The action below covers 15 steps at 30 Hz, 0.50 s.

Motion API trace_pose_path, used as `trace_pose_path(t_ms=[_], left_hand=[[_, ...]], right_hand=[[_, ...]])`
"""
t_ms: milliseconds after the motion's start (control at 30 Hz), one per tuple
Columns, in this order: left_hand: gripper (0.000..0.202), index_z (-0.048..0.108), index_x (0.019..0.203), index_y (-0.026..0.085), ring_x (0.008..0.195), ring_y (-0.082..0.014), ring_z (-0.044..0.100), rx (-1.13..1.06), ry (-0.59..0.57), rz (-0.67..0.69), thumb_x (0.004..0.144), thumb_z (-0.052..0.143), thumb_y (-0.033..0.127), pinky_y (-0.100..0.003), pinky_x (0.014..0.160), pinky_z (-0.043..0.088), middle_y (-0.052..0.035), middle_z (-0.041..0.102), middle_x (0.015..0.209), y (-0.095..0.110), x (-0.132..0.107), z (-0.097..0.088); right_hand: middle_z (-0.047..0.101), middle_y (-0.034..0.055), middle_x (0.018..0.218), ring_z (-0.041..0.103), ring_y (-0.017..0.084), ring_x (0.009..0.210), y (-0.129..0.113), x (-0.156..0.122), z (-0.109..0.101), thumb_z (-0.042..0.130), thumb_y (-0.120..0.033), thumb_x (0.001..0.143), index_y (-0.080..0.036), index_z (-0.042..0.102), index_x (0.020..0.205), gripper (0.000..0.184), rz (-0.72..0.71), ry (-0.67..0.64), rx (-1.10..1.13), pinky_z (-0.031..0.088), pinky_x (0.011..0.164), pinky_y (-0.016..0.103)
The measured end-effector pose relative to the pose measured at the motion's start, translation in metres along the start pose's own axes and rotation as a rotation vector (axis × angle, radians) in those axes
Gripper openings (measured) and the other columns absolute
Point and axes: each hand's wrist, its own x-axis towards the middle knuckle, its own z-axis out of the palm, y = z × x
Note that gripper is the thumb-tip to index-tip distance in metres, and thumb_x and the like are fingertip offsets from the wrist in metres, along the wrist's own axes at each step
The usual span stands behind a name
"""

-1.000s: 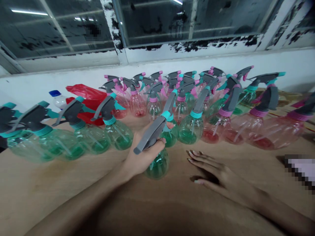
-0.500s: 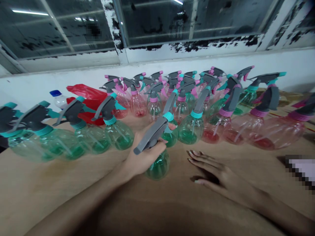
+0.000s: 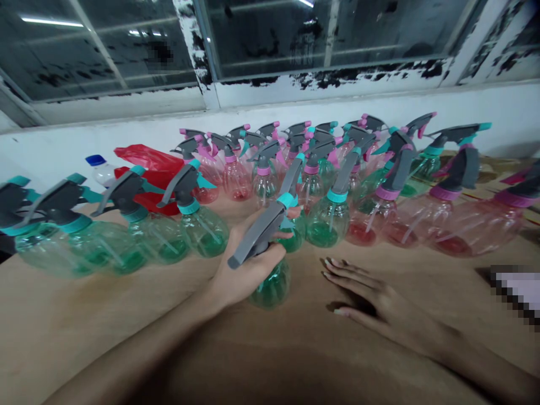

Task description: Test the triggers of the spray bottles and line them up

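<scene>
Desk (image 3: 46,315), pale brown and flat-topped, spreads across the lower view beneath a white wall (image 3: 139,129) and dark-paned windows (image 3: 270,39) with patchy frames. On it stand rounded, see-through plastic spray bottles with grey heads: green ones with turquoise collars (image 3: 205,239) at the front left, pink ones with magenta collars (image 3: 363,230) at the front right, and a mixed cluster (image 3: 236,180) behind. A crumpled red plastic bag (image 3: 147,159) lies behind the left-hand group, beside a clear bottle with a blue cap (image 3: 96,160).

Nearer, the left hand (image 3: 253,271) is around the neck of one green see-through spray bottle (image 3: 270,288), upright on the desk in front of the rest. Compared with a second ago, its fingers (image 3: 286,235) have straightened a little and the turquoise nozzle (image 3: 287,200) has turned slightly right, while the base has stayed put; this looks like a shifted grip rather than a moved bottle. The thumb presses across the near side below the grey lever, the other fingers loosely curled around the far side. The right hand (image 3: 385,298) holds nothing, its fingers spread on the desk just beside that bottle.
</scene>
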Motion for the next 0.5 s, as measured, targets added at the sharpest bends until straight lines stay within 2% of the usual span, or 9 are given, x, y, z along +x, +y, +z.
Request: trace_pose_path(t_ms=[133,267,367,500], left_hand=[[0.044,0.06,0.112,0.019,0.088,-0.0141,0.067,-0.058,-0.017,-0.007,0.072,0.048,0.005,-0.021,0.077,0.052,-0.0026,0.064,0.119,0.0014,0.0012,0.0004],[0.041,0.063,0.106,0.019,0.084,-0.0122,0.066,-0.068,-0.052,-0.002,0.072,0.047,0.003,-0.022,0.08,0.05,-0.0006,0.066,0.113,-0.0001,0.001,-0.0016],[0.027,0.064,0.09,0.018,0.083,-0.013,0.064,-0.067,-0.057,0.022,0.074,0.048,0.004,-0.023,0.08,0.049,-0.0002,0.068,0.097,-0.0002,-0.001,-0.0033],[0.012,0.059,0.073,0.018,0.075,-0.0152,0.062,-0.074,-0.052,0.033,0.073,0.05,0.009,-0.029,0.076,0.05,-0.0007,0.065,0.077,0.0025,-0.0035,-0.0046]], right_hand=[[0.042,0.0005,0.144,0.038,0.022,0.133,-0.0011,-0.0002,-0.0003,0.053,-0.044,0.088,-0.028,0.039,0.139,0.056,-0.001,0.012,0.011,0.035,0.108,0.044],[0.042,0.0006,0.145,0.037,0.022,0.133,-0.0005,-0.0009,-0.0006,0.054,-0.043,0.088,-0.029,0.038,0.14,0.057,0.005,0.006,0.008,0.035,0.108,0.045],[0.041,0.0001,0.145,0.037,0.021,0.133,0.0013,-0.0012,0.0006,0.054,-0.042,0.088,-0.029,0.037,0.14,0.057,-0.006,0.007,0.001,0.035,0.109,0.045],[0.041,0.0001,0.145,0.037,0.021,0.133,0.0018,-0.0011,0.0018,0.054,-0.042,0.088,-0.029,0.038,0.14,0.057,-0.011,0.017,0.005,0.035,0.108,0.044]])
